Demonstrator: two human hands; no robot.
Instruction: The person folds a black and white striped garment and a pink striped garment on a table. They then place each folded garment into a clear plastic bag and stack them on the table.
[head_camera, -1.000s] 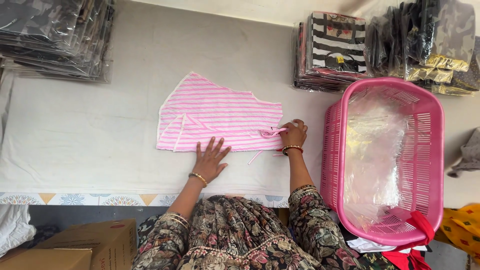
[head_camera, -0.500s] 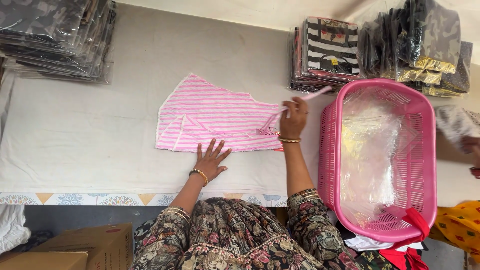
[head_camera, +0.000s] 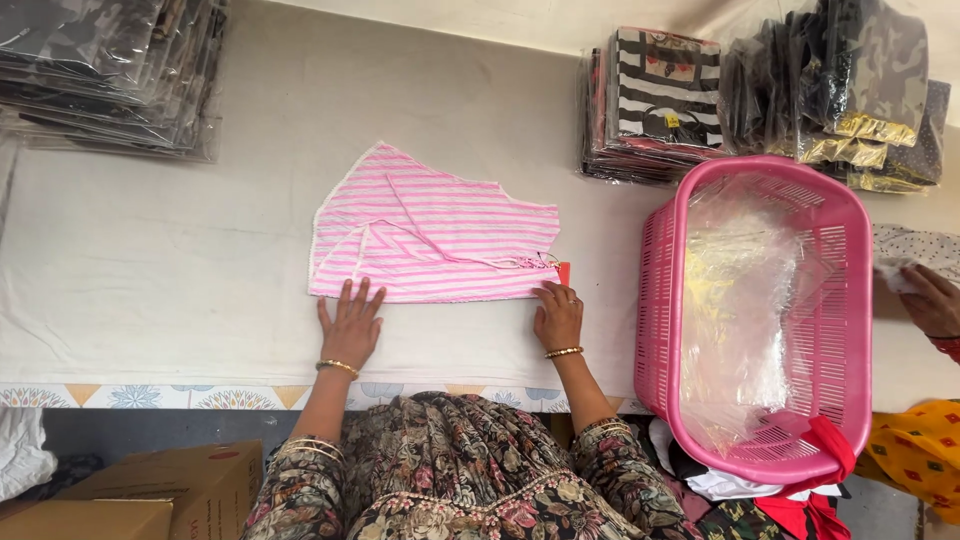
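Lying just beyond both hands, pink striped garment.

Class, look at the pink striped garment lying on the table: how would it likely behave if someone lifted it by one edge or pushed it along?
The pink striped garment lies flat in thin folded layers, so it would probably droop and unfold if lifted. It looks light for its size. Pushed from the near edge, where the left hand and right hand rest, it would likely bunch up rather than slide whole.
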